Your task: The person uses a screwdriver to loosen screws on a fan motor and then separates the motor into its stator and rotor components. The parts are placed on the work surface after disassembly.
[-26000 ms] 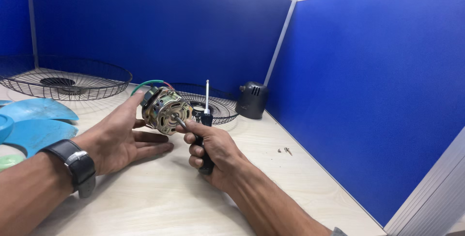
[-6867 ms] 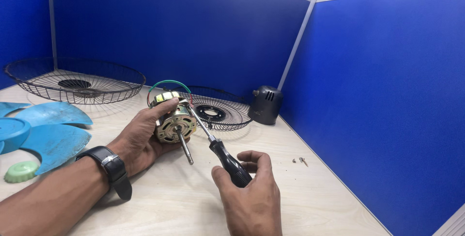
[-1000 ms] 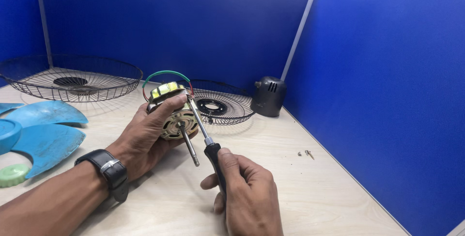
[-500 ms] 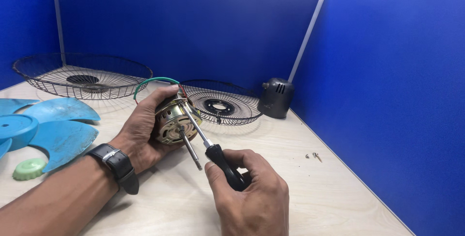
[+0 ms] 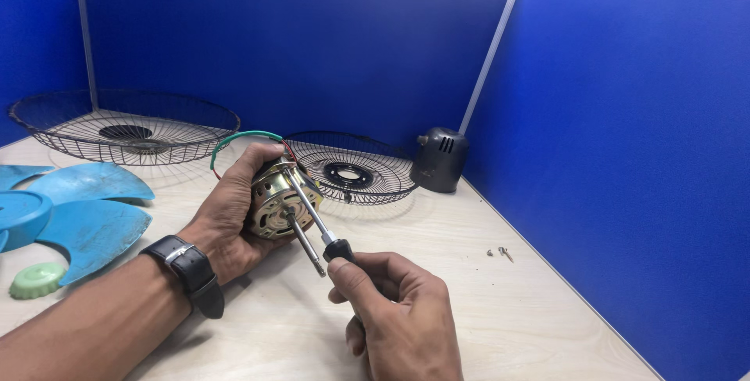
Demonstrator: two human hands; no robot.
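Observation:
My left hand (image 5: 228,211) grips a brass-coloured fan motor (image 5: 275,203) just above the table, its steel shaft (image 5: 305,242) pointing toward me. Green and red wires (image 5: 238,140) loop out behind the motor. My right hand (image 5: 398,318) is closed around the black handle of a screwdriver (image 5: 324,231). The screwdriver's metal blade reaches up to the top edge of the motor's face. A black watch (image 5: 189,271) sits on my left wrist.
Two wire fan guards lie at the back, a large one (image 5: 125,125) to the left and a smaller one (image 5: 351,168) in the middle. A dark motor cover (image 5: 439,159) stands in the corner. Blue fan blades (image 5: 70,209), a green cap (image 5: 37,279) and loose screws (image 5: 500,253) lie on the table (image 5: 508,326).
The motor has turned a little in my left hand, and its face and shaft point more toward me. The screwdriver tip stays at the motor's upper edge.

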